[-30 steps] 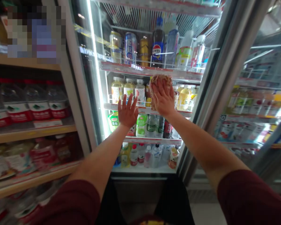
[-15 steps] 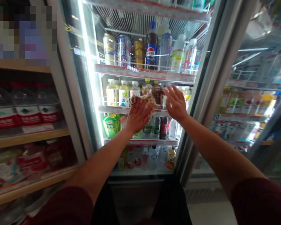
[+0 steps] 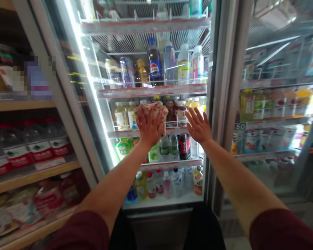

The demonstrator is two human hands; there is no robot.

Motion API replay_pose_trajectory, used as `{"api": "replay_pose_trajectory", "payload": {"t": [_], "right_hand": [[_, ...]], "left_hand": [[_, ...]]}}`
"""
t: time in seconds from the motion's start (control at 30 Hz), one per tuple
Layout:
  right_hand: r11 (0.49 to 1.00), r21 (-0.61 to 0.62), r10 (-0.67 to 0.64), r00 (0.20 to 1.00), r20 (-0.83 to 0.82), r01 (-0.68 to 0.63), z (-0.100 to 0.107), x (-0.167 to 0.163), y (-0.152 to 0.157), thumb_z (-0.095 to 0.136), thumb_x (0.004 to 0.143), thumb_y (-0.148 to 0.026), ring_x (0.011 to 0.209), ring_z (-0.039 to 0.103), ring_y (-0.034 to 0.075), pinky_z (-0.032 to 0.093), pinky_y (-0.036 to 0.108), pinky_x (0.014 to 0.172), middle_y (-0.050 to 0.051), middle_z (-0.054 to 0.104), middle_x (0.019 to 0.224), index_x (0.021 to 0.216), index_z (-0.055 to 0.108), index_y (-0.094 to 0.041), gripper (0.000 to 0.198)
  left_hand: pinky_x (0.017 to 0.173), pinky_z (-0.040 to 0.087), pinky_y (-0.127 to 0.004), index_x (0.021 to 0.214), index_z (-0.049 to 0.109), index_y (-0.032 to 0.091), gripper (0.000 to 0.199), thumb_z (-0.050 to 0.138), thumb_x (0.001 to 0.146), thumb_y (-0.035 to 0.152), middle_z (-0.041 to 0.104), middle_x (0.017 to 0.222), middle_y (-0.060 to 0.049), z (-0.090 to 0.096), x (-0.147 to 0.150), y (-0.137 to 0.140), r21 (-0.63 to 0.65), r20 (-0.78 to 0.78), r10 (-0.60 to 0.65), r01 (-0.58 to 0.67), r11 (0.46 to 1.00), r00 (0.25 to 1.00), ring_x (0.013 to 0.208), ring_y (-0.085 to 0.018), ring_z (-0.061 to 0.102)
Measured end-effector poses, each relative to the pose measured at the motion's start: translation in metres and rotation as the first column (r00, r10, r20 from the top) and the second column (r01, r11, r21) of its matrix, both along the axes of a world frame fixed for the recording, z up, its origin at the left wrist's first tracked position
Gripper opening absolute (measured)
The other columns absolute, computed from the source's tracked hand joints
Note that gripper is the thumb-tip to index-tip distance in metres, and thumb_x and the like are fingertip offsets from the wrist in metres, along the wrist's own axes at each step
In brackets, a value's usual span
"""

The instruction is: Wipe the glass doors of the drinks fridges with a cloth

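Observation:
My left hand presses a crumpled pinkish, patterned cloth against the glass door of a drinks fridge, fingers spread over it. The cloth sticks out above and to the right of the fingers. To the right, my right hand is spread with its palm toward the same glass and nothing in it. I cannot tell whether its palm touches the pane. Behind the glass, bottles and cans stand on several wire shelves, among them a cola bottle; my hands and the cloth hide part of the middle rows.
A metal door frame runs upright right of my right hand, with another glass-fronted drinks fridge beyond it. On the left, wooden shelves carry large red-labelled bottles. A bright light strip lines the fridge's left side.
My left hand and the cloth have shifted slightly left on the glass, and its fingers are more spread. My right hand has moved lower, nearer the door frame. The camera view has tilted.

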State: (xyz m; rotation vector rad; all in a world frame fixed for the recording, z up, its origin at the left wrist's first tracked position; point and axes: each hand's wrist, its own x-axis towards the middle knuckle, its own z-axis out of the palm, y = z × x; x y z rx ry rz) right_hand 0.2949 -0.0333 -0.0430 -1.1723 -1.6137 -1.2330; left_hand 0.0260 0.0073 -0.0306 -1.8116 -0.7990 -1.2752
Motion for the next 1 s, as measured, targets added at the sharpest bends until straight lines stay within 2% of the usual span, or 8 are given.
{"api": "replay_pose_trajectory", "payload": {"t": [0.1, 0.2, 0.37, 0.43, 0.57, 0.67, 0.83, 1.0], "right_hand": [[0.998, 0.062, 0.013, 1.000, 0.006, -0.014, -0.002, -0.001, 0.001, 0.038, 0.107, -0.033, 0.156, 0.033, 0.022, 0.016, 0.046, 0.131, 0.002, 0.039, 0.166, 0.164, 0.024, -0.031, 0.058], [0.994, 0.105, 0.024, 1.000, 0.005, -0.025, -0.004, -0.002, 0.002, 0.041, 0.107, -0.032, 0.154, 0.037, 0.022, 0.016, 0.045, 0.130, 0.003, 0.043, 0.163, 0.164, 0.026, -0.031, 0.059], [0.990, 0.132, 0.041, 0.999, 0.012, -0.042, -0.005, -0.003, 0.002, 0.044, 0.106, -0.031, 0.152, 0.041, 0.021, 0.017, 0.043, 0.129, 0.003, 0.044, 0.162, 0.165, 0.021, -0.032, 0.063], [0.989, 0.145, 0.036, 0.999, 0.012, -0.037, -0.005, -0.004, 0.002, 0.045, 0.106, -0.031, 0.151, 0.042, 0.021, 0.016, 0.042, 0.129, 0.003, 0.045, 0.162, 0.165, 0.021, -0.032, 0.064], [0.986, 0.169, 0.005, 1.000, 0.022, -0.008, -0.005, -0.005, 0.000, 0.047, 0.105, -0.030, 0.150, 0.043, 0.021, 0.017, 0.041, 0.128, 0.002, 0.047, 0.161, 0.164, 0.022, -0.031, 0.064], [0.991, 0.132, -0.008, 1.000, 0.014, 0.006, -0.005, -0.006, 0.000, 0.045, 0.106, -0.030, 0.150, 0.043, 0.021, 0.020, 0.043, 0.127, 0.002, 0.045, 0.162, 0.164, 0.022, -0.032, 0.063], [0.996, 0.086, 0.012, 1.000, -0.007, -0.012, -0.006, -0.006, 0.001, 0.043, 0.106, -0.030, 0.151, 0.041, 0.022, 0.022, 0.045, 0.127, 0.002, 0.043, 0.163, 0.165, 0.019, -0.033, 0.064], [0.996, 0.086, 0.004, 1.000, -0.012, -0.003, -0.007, -0.008, 0.001, 0.042, 0.106, -0.030, 0.151, 0.041, 0.021, 0.020, 0.044, 0.128, 0.001, 0.044, 0.162, 0.164, 0.022, -0.033, 0.061]], "left_hand": [[0.124, 0.014, -0.066, 0.155, 0.046, 0.032, 0.057, 0.052, 0.100, 0.045, 0.037, 0.165, -0.005, -0.010, 0.005, -0.004, 0.021, -0.174, 0.039, -0.036, 0.999, 0.984, 0.158, -0.037, -0.018], [0.124, 0.022, -0.056, 0.153, 0.047, 0.039, 0.052, 0.049, 0.102, 0.045, 0.046, 0.161, 0.000, 0.005, 0.001, -0.008, 0.026, -0.288, 0.056, -0.051, 0.998, 0.956, 0.160, -0.033, 0.013], [0.113, 0.037, -0.052, 0.154, 0.047, 0.038, 0.049, 0.039, 0.106, 0.042, 0.030, 0.169, 0.000, 0.045, -0.003, -0.008, 0.009, -0.106, 0.129, -0.129, 0.992, 0.986, 0.140, -0.030, 0.048], [0.115, 0.035, -0.052, 0.155, 0.045, 0.036, 0.049, 0.038, 0.106, 0.039, 0.029, 0.169, -0.001, 0.041, -0.001, -0.008, 0.021, -0.083, 0.141, -0.140, 0.990, 0.987, 0.143, -0.031, 0.044], [0.124, 0.022, -0.052, 0.158, 0.040, 0.038, 0.055, 0.047, 0.104, 0.043, 0.033, 0.168, 0.001, 0.028, -0.002, -0.006, 0.115, -0.310, 0.120, -0.089, 0.989, 0.943, 0.157, -0.030, 0.024], [0.127, 0.016, -0.056, 0.159, 0.036, 0.041, 0.060, 0.051, 0.101, 0.049, 0.028, 0.170, 0.002, 0.047, -0.010, -0.002, 0.115, -0.350, 0.141, -0.107, 0.988, 0.926, 0.160, -0.031, 0.012], [0.127, 0.018, -0.062, 0.160, 0.037, 0.033, 0.060, 0.050, 0.102, 0.045, 0.021, 0.172, -0.004, 0.080, -0.017, 0.000, 0.053, -0.140, 0.153, -0.147, 0.988, 0.978, 0.161, -0.035, 0.004], [0.129, 0.019, -0.056, 0.159, 0.037, 0.035, 0.057, 0.048, 0.104, 0.042, 0.025, 0.171, -0.001, 0.058, -0.017, -0.005, 0.060, -0.288, 0.121, -0.109, 0.992, 0.950, 0.161, -0.030, 0.009]]}}
